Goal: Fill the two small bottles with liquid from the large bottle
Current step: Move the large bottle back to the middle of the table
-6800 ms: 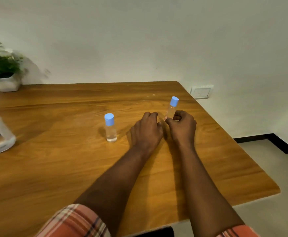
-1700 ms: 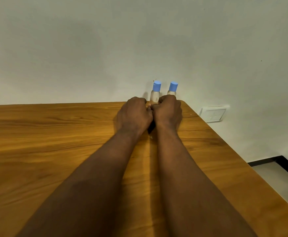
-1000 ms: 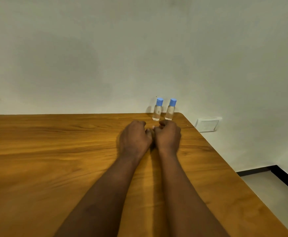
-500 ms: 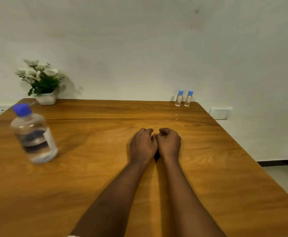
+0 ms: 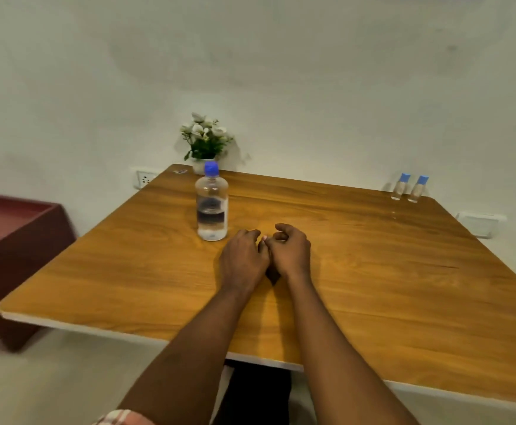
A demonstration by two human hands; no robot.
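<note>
The large clear bottle with a dark blue cap stands upright on the wooden table, just beyond and to the left of my hands. Two small clear bottles, the left one and the right one, stand capped in light blue side by side at the table's far right corner by the wall. My left hand and my right hand rest next to each other on the table's middle, fingers loosely curled, holding nothing. My left hand's fingertips lie a short gap from the large bottle's base.
A small potted plant with white flowers sits at the far edge behind the large bottle. A dark red cabinet stands left of the table. Wall sockets flank the table, with another socket at the right.
The view has swung left and pulled back, so the small bottles now sit far right and the large bottle is near my hands. My hands, earlier at the small bottles, rest apart from them.
</note>
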